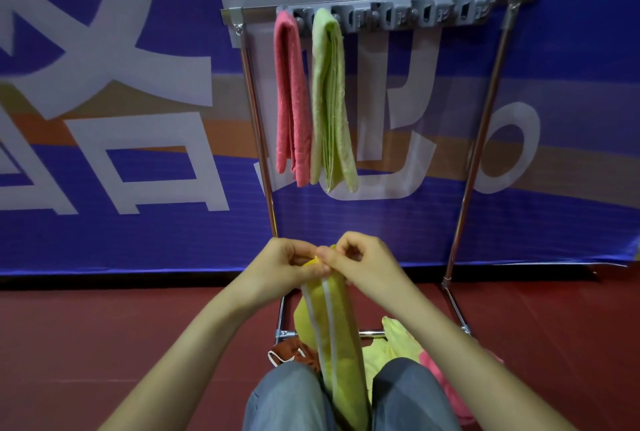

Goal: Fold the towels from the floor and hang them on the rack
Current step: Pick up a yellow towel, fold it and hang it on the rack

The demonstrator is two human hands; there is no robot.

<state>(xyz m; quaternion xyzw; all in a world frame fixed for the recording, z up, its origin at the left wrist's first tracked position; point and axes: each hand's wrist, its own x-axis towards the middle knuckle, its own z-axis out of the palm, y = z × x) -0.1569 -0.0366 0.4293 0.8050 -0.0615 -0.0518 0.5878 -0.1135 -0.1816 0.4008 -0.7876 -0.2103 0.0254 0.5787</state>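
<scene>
The scene is lit softly and evenly; the red floor [104, 344] is left dim. Faint glare is caught on the rack [486, 115] poles. Edges are bowed by wide-angle distortion.

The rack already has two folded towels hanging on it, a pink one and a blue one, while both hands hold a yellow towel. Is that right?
Not quite: the second towel is light green, not blue. The head view shows the rack with a pink towel and a light green towel hanging side by side, while the left hand and right hand hold the yellow towel.
</scene>
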